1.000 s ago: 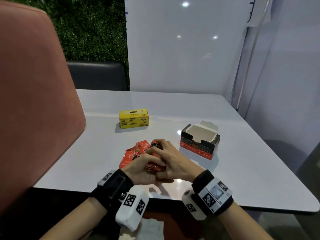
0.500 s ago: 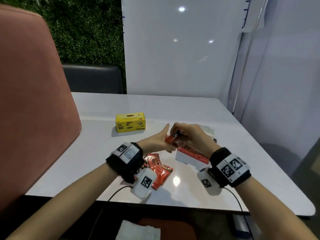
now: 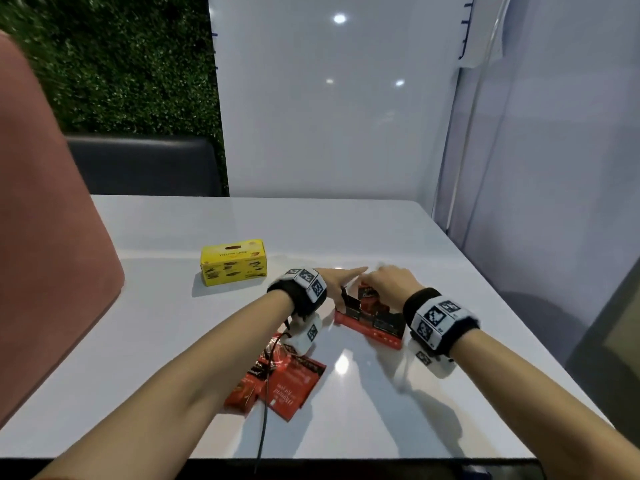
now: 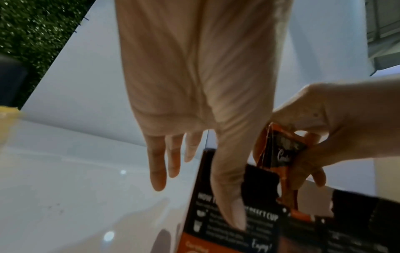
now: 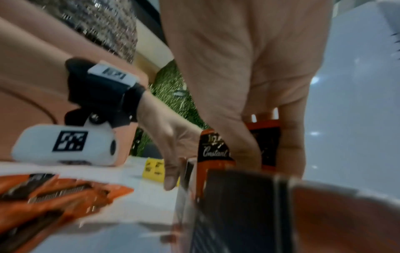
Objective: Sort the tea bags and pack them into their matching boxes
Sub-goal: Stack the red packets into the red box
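A red-and-black cardboard tea box (image 3: 372, 323) stands open on the white surface (image 3: 381, 237), its dark flaps up. A red-orange foil tea bag packet with a black label (image 4: 279, 157) stands upright in its open top, pinched by the right hand (image 3: 391, 282); the left hand (image 3: 337, 280) has straight fingers, its thumb against the box's end wall. Loose red foil tea bag packets (image 3: 280, 379) lie overlapping in a heap near the front edge. A closed yellow cardboard tea box (image 3: 233, 262) sits well apart, further back to the left
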Available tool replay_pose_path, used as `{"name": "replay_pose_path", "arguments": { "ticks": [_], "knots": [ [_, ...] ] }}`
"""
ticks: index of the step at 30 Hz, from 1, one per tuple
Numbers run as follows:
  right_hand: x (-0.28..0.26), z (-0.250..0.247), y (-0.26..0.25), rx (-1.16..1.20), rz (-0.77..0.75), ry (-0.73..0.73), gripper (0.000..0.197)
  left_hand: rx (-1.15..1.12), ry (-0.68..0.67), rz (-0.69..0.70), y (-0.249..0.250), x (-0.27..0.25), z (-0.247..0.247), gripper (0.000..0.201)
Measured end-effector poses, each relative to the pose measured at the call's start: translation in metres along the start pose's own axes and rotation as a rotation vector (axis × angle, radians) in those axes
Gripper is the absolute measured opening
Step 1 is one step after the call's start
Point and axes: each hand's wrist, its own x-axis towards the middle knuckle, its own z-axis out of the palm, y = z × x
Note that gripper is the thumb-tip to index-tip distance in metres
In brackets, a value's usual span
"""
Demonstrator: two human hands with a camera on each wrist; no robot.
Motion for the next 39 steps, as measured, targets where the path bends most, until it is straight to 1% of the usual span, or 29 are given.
{"name": "replay_pose_path", "arguments": {
  "ticks": [2,4,7,9,11,13,14,15,16,18,20,22,24,27,30,32,36,38,39],
  "knots": [
    [0.006,0.005,-0.006,0.026,-0.021,-0.071,0.032,0.002,0.008,0.001,-0.007,0.013,0.005,0.107],
    [0.013,0.01,-0.007,0.068,-0.036,-0.132,0.032,-0.002,-0.001,0.021,-0.003,0.009,0.004,0.101],
    [0.02,0.016,-0.008,0.147,-0.072,-0.156,0.036,0.013,-0.002,0.021,-0.001,0.004,0.003,0.1],
    [0.019,0.017,-0.004,0.218,-0.102,-0.097,0.041,0.008,0.007,-0.009,-0.003,0.001,0.001,0.098],
    [0.015,0.015,0.002,0.267,-0.117,0.032,0.04,-0.005,0.02,-0.02,-0.005,0.001,0.001,0.095],
    [0.008,0.013,0.008,0.29,-0.086,0.192,0.028,-0.011,0.019,-0.026,-0.007,0.002,0.002,0.098],
    [0.005,0.012,0.01,0.297,-0.047,0.246,0.022,-0.017,0.015,-0.03,-0.007,0.002,0.001,0.1],
    [0.002,0.012,0.011,0.295,-0.007,0.258,0.016,-0.026,0.013,-0.033,-0.008,0.002,0.001,0.102],
    [0.0,0.011,0.011,0.289,0.033,0.205,0.012,-0.031,0.014,-0.035,-0.008,0.001,0.001,0.102],
    [-0.001,0.012,0.006,0.29,0.06,0.029,0.015,-0.03,0.011,-0.027,-0.007,-0.001,0.0,0.103],
    [0.002,0.018,0.001,0.36,0.069,-0.055,0.019,-0.029,0.002,-0.016,-0.006,-0.002,0.0,0.103],
    [0.007,0.022,-0.003,0.371,0.065,-0.052,0.02,-0.044,-0.007,-0.001,-0.005,-0.003,0.001,0.1],
    [0.013,0.023,-0.007,0.325,0.03,-0.066,0.023,-0.068,-0.019,0.022,-0.005,-0.005,0.001,0.096],
    [0.017,0.018,-0.012,0.264,-0.048,-0.161,0.025,-0.111,-0.045,0.033,-0.005,-0.006,0.002,0.095],
    [0.017,0.014,-0.014,0.219,-0.111,-0.21,0.029,-0.128,-0.054,0.014,-0.006,-0.005,0.0,0.095],
    [0.016,0.014,-0.014,0.207,-0.12,-0.229,0.031,-0.093,-0.056,0.013,-0.005,-0.005,-0.001,0.096],
    [0.013,0.015,-0.01,0.213,-0.091,-0.182,0.031,-0.021,-0.071,0.012,-0.002,-0.01,0.0,0.107],
    [0.01,0.012,-0.007,0.212,-0.083,-0.153,0.029,0.004,-0.033,0.032,-0.003,-0.02,0.0,0.11],
    [0.009,0.01,-0.006,0.197,-0.072,-0.119,0.026,-0.016,-0.008,0.045,-0.004,-0.029,-0.002,0.109]
  ]
}}
